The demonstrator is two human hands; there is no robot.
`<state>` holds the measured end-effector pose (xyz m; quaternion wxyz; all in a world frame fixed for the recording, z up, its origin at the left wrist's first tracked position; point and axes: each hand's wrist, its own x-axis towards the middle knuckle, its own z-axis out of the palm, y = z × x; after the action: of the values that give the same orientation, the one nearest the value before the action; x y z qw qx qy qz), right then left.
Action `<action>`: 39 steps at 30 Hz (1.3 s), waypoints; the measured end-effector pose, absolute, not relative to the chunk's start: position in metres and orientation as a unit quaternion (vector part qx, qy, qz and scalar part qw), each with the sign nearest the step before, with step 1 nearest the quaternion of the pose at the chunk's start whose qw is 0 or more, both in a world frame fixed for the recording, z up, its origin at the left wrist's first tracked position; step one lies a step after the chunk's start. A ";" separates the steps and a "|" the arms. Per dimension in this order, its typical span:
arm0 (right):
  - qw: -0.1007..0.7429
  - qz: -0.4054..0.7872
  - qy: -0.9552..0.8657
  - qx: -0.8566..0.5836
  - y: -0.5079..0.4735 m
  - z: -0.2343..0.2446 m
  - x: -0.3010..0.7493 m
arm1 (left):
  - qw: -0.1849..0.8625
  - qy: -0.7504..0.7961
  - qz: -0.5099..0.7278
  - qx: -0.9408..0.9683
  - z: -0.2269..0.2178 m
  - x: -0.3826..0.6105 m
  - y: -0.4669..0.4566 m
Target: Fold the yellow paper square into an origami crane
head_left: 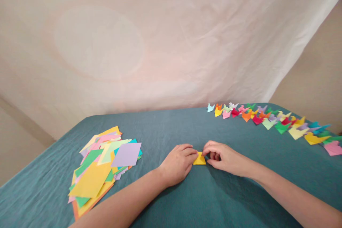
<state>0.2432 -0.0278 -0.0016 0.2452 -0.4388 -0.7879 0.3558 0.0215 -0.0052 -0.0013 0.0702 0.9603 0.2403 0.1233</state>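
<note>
A small folded piece of yellow paper point(199, 159) lies on the teal cloth between my two hands. My left hand point(178, 162) rests on the cloth with its fingers curled, the fingertips pressing the paper's left edge. From the right, my right hand point(223, 157) pinches the paper's upper right corner with thumb and forefinger, its other fingers curled under. Both forearms stretch in from the bottom of the view.
A loose pile of coloured paper squares point(101, 165) lies at the left on the teal-covered table point(160, 128). Several folded paper figures point(269, 119) in many colours run in a row along the back right. A pale sheet hangs behind the table.
</note>
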 end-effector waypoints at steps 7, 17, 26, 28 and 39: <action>0.247 0.367 -0.784 -0.435 -0.026 -0.005 0.245 | 0.083 0.245 0.144 0.955 -0.004 0.021 -0.005; 0.267 0.288 -0.820 -0.417 -0.028 -0.008 0.239 | 0.107 0.269 0.194 0.937 -0.005 0.019 -0.005; 0.257 0.260 -0.841 -0.398 -0.030 -0.008 0.240 | 0.117 0.246 0.195 0.942 -0.006 0.016 -0.002; 0.243 0.263 -0.847 -0.392 -0.030 -0.006 0.241 | 0.120 0.236 0.192 0.945 -0.006 0.016 -0.002; 0.256 0.297 -0.810 -0.437 -0.029 -0.009 0.237 | 0.242 0.256 0.209 0.912 -0.004 0.012 0.003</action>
<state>0.2369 -0.0286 -0.0091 0.2563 -0.4365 -0.8096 0.2971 0.0119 0.0031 -0.0041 0.2421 0.9122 0.2562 0.2089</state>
